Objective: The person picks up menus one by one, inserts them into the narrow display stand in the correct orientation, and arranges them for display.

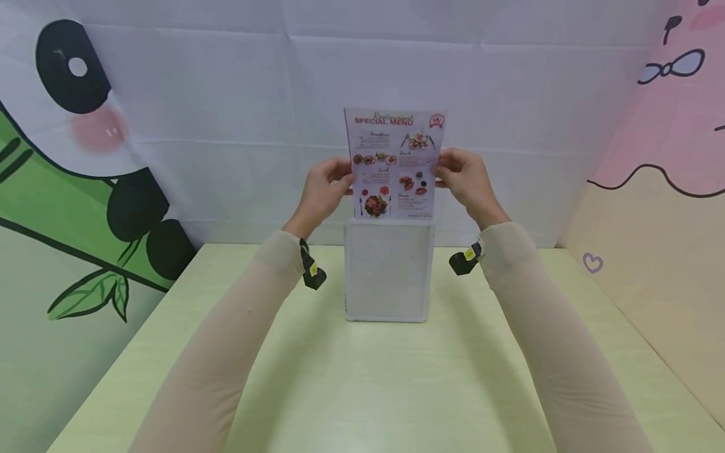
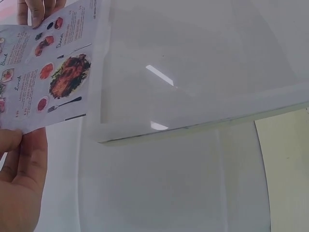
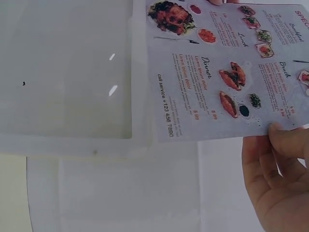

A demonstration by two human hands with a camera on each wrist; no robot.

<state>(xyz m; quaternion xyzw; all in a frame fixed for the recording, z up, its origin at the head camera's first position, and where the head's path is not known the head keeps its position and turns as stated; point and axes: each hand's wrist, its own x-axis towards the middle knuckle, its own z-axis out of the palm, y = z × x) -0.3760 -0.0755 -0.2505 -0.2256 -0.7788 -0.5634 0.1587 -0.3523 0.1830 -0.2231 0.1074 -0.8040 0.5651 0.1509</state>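
Note:
A printed menu sheet (image 1: 394, 167) stands upright above a white-framed clear display stand (image 1: 387, 272), its lower edge at the stand's top edge. The left hand (image 1: 325, 189) pinches the menu's left side between thumb and fingers. On the opposite side, the right hand (image 1: 464, 181) pinches the right edge the same way. In the left wrist view the menu (image 2: 53, 67) meets the frame's top rim, and the left hand (image 2: 21, 174) holds its border. The right wrist view has the right hand's (image 3: 277, 169) thumb on the printed face. Whether the lower edge is inside the frame, I cannot tell.
The stand rests upright on a pale yellow-green table (image 1: 362, 390), near its back edge. Behind it hangs a creased white backdrop (image 1: 238, 113). Painted cartoon panels (image 1: 651, 207) flank the table on both sides. Small black cameras (image 1: 313, 274) sit at the wrists.

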